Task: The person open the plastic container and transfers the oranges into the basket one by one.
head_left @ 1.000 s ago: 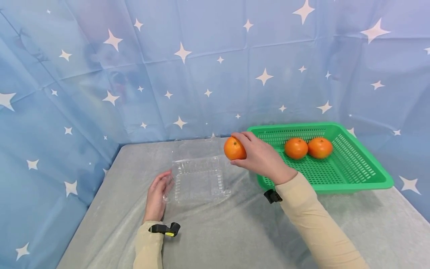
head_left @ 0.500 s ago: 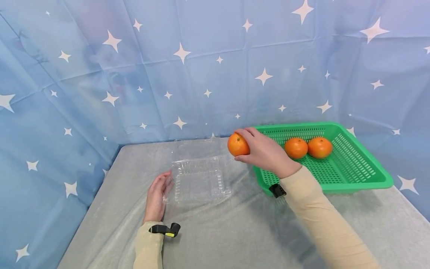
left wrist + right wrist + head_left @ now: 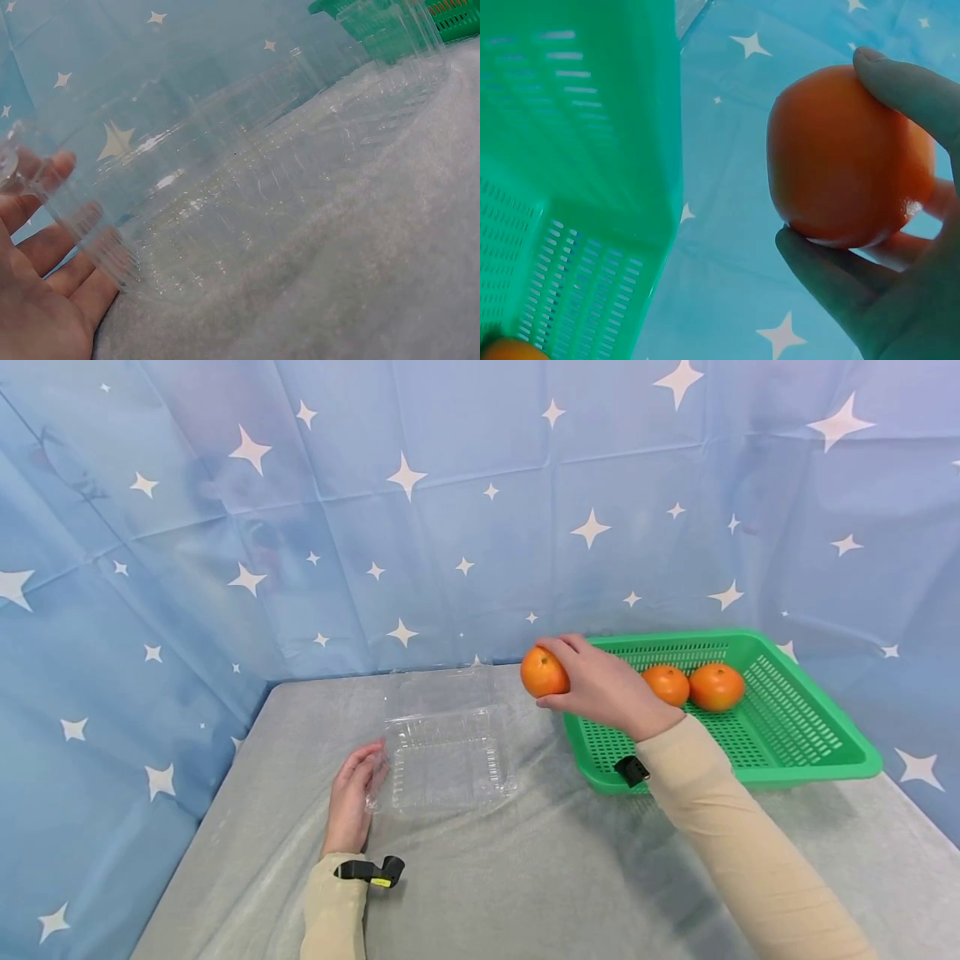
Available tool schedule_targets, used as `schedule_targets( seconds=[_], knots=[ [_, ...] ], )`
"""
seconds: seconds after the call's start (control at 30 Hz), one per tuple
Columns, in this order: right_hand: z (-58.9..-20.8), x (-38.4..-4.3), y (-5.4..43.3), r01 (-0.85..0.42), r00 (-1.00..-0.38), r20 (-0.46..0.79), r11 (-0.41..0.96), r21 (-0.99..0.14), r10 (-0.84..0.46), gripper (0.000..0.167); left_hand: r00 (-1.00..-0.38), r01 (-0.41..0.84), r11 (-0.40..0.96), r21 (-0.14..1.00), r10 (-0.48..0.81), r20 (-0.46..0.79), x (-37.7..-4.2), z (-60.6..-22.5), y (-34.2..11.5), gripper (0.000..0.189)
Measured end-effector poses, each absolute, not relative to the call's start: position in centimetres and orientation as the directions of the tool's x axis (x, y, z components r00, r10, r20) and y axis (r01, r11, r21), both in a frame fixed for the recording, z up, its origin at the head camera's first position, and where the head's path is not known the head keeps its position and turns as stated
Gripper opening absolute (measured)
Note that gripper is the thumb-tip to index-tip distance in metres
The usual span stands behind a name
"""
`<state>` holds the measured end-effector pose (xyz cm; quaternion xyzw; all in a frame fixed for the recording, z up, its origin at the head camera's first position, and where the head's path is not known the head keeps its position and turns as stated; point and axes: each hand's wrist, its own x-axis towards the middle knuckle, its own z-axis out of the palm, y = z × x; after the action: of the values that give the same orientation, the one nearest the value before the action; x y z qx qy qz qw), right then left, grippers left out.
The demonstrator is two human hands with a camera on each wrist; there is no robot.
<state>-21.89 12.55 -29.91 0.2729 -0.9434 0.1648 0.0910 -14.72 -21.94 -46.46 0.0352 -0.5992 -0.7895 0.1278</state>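
Observation:
In the head view my right hand [image 3: 603,685] grips an orange [image 3: 544,672], held in the air at the left rim of the green basket. The right wrist view shows thumb and fingers around the smooth orange [image 3: 847,157]. A clear plastic clamshell box [image 3: 442,768] lies on the table with its lid tipped back. My left hand [image 3: 352,797] rests at the box's left side. Up close, its fairly straight fingers lie against the outside of the clear wall [image 3: 187,210] in the left wrist view.
A green slotted basket [image 3: 806,768] stands at the right of the table. Two more oranges lie in it: one [image 3: 717,687] in full view, the other [image 3: 667,683] partly behind my right hand. Grey cloth [image 3: 480,885] covers the table; a blue starry curtain [image 3: 450,510] hangs behind.
My right hand, with the orange in its grip, has moved right and slightly up in the head view, toward the basket and away from the box. My left hand has stayed put.

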Motion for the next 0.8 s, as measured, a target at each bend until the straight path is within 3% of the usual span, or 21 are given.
schedule_targets(
  seconds=[0.8],
  knots=[
    [-30.8, -24.3, 14.9, -0.428, -0.903, 0.182, 0.843, -0.325, -0.388, 0.081, -0.965, 0.16, -0.279, 0.947, -0.245, 0.091, -14.7, -46.5, -22.0, 0.038]
  ],
)
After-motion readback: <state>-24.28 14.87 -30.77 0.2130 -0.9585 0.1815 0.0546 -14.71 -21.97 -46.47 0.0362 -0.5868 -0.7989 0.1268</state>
